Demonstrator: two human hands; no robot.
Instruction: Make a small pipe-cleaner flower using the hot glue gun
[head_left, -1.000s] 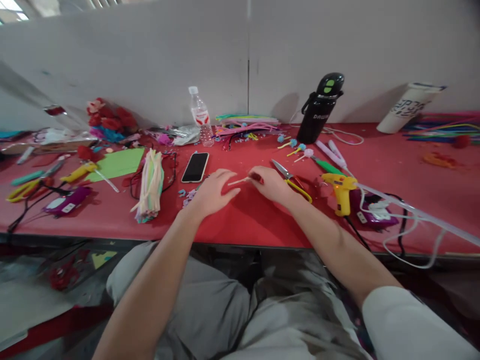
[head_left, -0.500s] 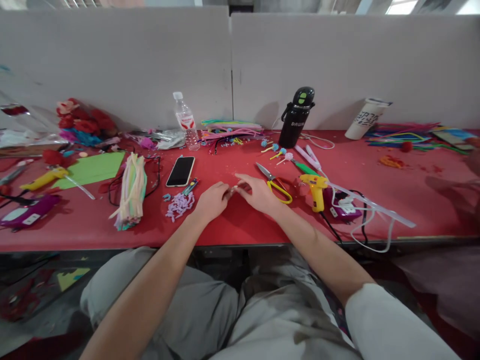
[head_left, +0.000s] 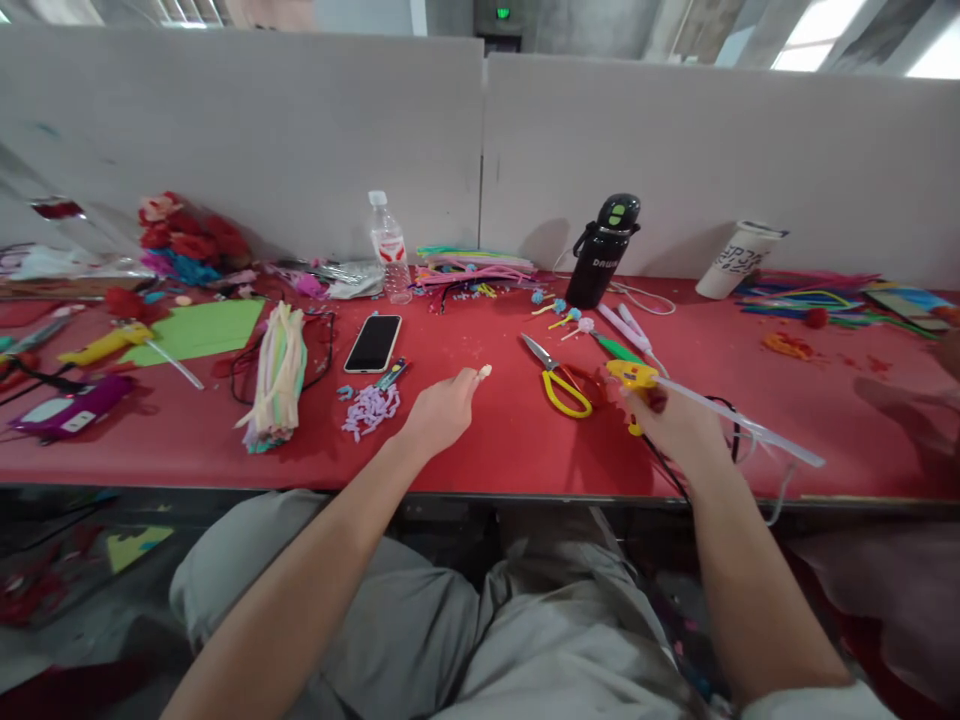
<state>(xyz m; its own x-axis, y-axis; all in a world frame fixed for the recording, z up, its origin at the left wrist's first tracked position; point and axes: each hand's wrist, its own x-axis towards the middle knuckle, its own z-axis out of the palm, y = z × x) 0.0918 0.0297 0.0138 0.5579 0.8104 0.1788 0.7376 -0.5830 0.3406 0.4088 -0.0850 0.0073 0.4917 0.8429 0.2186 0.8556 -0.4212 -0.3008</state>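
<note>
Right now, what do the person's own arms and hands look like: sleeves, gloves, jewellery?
The left hand and the right hand are bare: no gloves, no ring or watch showing. The left arm is uncovered as far as the view reaches; a white sleeve covers the right arm at the bottom edge.

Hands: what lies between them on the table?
Head view: yellow-handled scissors lie between the left hand, pinching a pale piece, and the right hand, gripping a glue gun.

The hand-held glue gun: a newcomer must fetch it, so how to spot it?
On the red table, look right of the yellow-handled scissors, near the front edge. The right hand holds a yellow glue gun there. The other yellow gun lies untouched, far left.
</note>
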